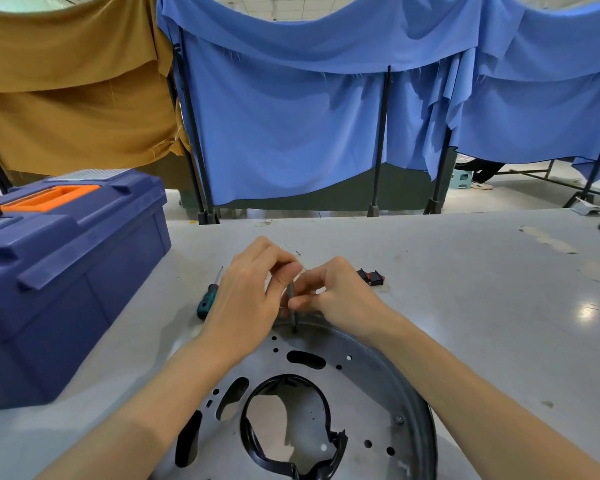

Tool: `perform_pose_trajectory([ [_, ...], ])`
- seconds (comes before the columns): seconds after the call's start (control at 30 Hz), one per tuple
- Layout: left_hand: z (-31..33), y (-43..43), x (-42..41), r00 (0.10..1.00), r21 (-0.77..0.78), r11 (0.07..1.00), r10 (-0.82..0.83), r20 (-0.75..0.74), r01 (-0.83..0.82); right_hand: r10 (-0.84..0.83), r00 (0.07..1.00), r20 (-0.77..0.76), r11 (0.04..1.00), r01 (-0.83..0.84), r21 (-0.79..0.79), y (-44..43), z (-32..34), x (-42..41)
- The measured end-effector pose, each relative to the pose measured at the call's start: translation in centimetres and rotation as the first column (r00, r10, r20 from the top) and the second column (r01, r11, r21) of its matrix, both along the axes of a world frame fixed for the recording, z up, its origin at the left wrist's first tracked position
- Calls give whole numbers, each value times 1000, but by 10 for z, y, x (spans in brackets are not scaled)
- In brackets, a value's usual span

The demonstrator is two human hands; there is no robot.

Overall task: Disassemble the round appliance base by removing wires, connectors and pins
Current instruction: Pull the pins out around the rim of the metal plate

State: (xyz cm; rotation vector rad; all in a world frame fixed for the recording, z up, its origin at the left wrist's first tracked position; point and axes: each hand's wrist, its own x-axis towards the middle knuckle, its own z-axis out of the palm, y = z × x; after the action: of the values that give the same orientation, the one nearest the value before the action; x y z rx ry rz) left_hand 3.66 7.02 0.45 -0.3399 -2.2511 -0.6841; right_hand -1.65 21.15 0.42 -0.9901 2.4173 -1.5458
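Note:
The round grey metal appliance base (368,386) lies flat on the table in front of me, with several holes and a black plastic ring (293,469) round its middle opening. At the base's far rim a thin grey pin (292,306) stands upright in a hole. My left hand (250,292) pinches the pin near its top. My right hand (333,292) pinches it lower down from the right. A thin pale wire with a small ring end (296,251) shows just behind my hands; where it runs is hidden by my fingers.
A green-handled screwdriver (207,297) lies left of my hands. A small black and red connector (371,276) sits to the right. A large blue toolbox (66,265) with an orange handle fills the table's left side. Blue and tan cloth screens hang behind the grey table (482,306).

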Motion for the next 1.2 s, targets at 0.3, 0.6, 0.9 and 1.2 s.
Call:
perform_pose_trajectory([
  [0.3, -1, 4, 0, 998, 102, 993, 58, 18, -59, -10, 1000, -23, 1000, 10, -14, -1, 0, 3],
  [0.6, -1, 3, 2, 997, 96, 993, 71, 14, -72, 8, 999, -42, 999, -10, -35, -1, -1, 3],
  [0.9, -3, 4, 1, 1000, 35, 999, 5, 28, -6, -21, 1000, -2, 1000, 21, -11, -1, -2, 0],
  [1.2, -6, 3, -2, 998, 27, 999, 44, 39, -45, 17, 998, -52, 999, -19, -40, 0, 0, 2],
])
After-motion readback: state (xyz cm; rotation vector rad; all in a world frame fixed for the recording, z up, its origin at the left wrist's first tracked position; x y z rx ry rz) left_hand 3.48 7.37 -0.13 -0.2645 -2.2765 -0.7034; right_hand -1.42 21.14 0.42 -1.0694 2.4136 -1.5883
